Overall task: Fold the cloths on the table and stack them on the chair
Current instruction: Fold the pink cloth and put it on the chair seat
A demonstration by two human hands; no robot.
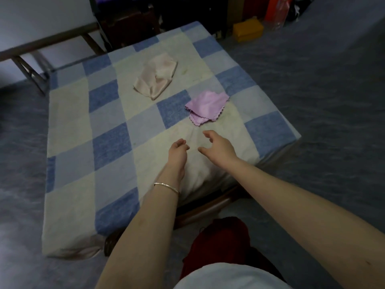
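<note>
A small purple cloth (206, 107) with scalloped edges lies loosely doubled over on the table (108, 142), which is covered by a blue-and-cream checked sheet. Farther back rests a crumpled beige cloth (156, 76). My right hand (218, 147) hovers just short of the purple cloth, fingers curled apart and holding nothing. My left hand (178, 151), with a thin bangle on its wrist, is beside it to the left, fingers loosely curled and empty. Neither hand touches a cloth. A dark wooden chair (129, 24) stands behind the table's far edge.
A yellow box (248, 30) and red and orange packages (277, 9) sit on the floor at the back right. A metal-framed bench (31, 51) runs along the left. Grey-blue carpet surrounds the table. My red-clad knee (220, 243) is at the table's near edge.
</note>
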